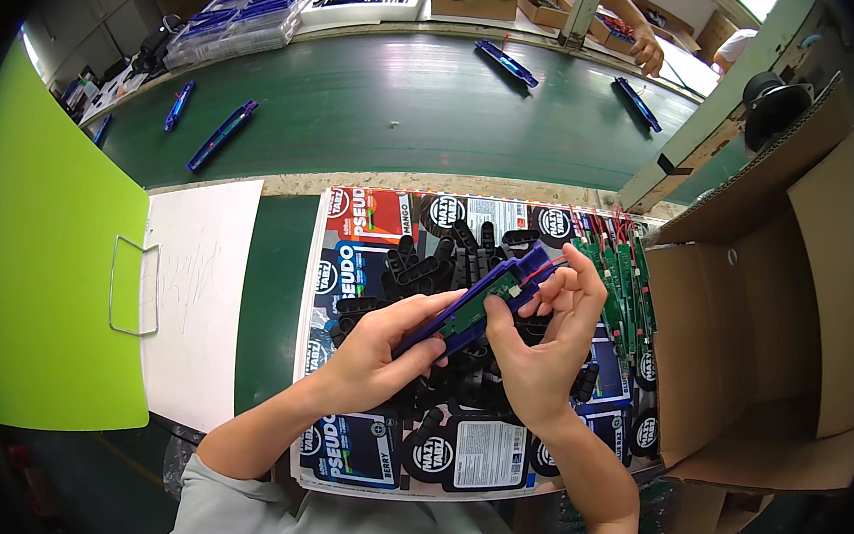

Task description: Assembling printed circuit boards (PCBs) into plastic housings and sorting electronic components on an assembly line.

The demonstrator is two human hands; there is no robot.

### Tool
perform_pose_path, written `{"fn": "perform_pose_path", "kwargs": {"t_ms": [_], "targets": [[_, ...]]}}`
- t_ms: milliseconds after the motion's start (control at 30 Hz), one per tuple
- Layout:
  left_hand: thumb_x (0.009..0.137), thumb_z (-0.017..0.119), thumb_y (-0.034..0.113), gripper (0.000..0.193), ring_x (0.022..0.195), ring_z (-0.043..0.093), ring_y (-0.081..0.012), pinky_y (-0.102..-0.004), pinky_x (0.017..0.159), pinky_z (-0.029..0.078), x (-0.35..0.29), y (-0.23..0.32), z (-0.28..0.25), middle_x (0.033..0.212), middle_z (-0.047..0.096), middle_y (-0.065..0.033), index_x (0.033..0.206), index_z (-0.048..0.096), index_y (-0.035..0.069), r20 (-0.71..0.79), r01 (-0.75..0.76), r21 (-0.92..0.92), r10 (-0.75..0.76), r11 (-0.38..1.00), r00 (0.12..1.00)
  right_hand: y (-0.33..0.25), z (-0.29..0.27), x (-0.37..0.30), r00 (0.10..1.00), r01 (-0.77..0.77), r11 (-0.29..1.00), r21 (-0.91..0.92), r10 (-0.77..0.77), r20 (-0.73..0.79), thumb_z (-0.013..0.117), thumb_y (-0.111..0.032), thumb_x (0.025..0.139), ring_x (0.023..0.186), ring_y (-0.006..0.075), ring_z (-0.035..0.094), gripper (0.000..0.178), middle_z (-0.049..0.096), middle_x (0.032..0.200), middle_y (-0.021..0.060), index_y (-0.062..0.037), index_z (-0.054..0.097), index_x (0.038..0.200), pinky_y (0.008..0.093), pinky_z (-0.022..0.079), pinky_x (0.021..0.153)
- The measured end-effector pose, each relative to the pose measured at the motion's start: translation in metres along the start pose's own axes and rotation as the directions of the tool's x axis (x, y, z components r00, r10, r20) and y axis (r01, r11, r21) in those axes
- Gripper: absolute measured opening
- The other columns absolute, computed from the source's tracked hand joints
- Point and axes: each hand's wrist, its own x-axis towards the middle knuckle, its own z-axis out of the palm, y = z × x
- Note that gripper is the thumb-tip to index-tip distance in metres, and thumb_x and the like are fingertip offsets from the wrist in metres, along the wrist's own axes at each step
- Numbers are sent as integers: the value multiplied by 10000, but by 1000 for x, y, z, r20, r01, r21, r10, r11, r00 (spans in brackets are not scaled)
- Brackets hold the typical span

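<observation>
A long blue plastic housing [534,259] is tilted across the middle, its far end toward the upper right. Inside it lies a narrow green circuit board [467,316], with a thin red wire at the far end. My left hand [378,347] is closed round the near end of the housing, thumb on its near side. My right hand [546,365] rests its thumb on the board, with its other fingers curled beside the far end. Below both hands several black plastic parts [421,270] lie heaped on a printed sheet [478,450]. The hands hide part of the heap.
Green circuit boards with red wires [614,282] lie in a bundle at right, next to an open cardboard box [742,342]. Beyond, a green conveyor belt [359,111] carries several blue housings [222,135]. Another person's hand [647,53] is at the far side. A lime-green panel [56,268] stands left.
</observation>
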Motion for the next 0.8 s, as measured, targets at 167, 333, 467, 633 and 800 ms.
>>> {"fn": "perform_pose_path", "kwargs": {"t_ms": [167, 333, 467, 633, 800], "targets": [[1033, 551, -51, 539, 942, 637, -100, -263, 818, 556, 1, -1, -2, 1211, 637, -57, 1562, 489, 33, -4, 35, -37, -35, 999, 999, 6, -4, 3, 985, -152, 988, 16, 150, 85, 863, -77, 810, 794, 98, 531, 546, 574, 966, 11, -13, 608, 1289, 267, 430, 726], [1039, 555, -37, 527, 950, 633, -92, -265, 830, 556, 1, -1, -3, 1203, 645, -52, 1557, 495, 34, 1, 40, -5, -40, 999, 999, 3, -6, 5, 972, -150, 989, -16, 150, 179, 833, -42, 848, 780, 83, 562, 359, 607, 913, 2, -18, 618, 1135, 262, 476, 692], [1048, 566, -16, 505, 946, 631, -88, -261, 828, 553, -3, 1, -2, 1182, 650, -39, 1548, 511, 36, -40, 57, 14, -56, 998, 998, 3, -6, 1, 967, -165, 986, -10, 163, 195, 825, -25, 861, 772, 75, 577, 343, 626, 932, 4, -20, 613, 1130, 257, 496, 693], [1075, 553, 30, 487, 898, 626, -73, -231, 785, 535, 1, 3, -10, 1145, 648, -28, 1559, 502, 38, -121, 28, 64, -20, 998, 992, 9, -17, -1, 968, -108, 994, -10, 107, 226, 821, -169, 907, 755, 89, 597, 468, 613, 1024, 47, -14, 604, 1292, 270, 418, 687], [1060, 561, 27, 470, 876, 668, -104, -264, 794, 570, 24, 17, -65, 1047, 677, -51, 1524, 513, -19, -319, 46, 119, -6, 992, 948, 18, -27, 9, 920, 208, 910, -359, -57, 387, 796, -150, 885, 854, 207, 644, 315, 669, 1033, 76, -30, 703, 1161, 373, 457, 817]]}}
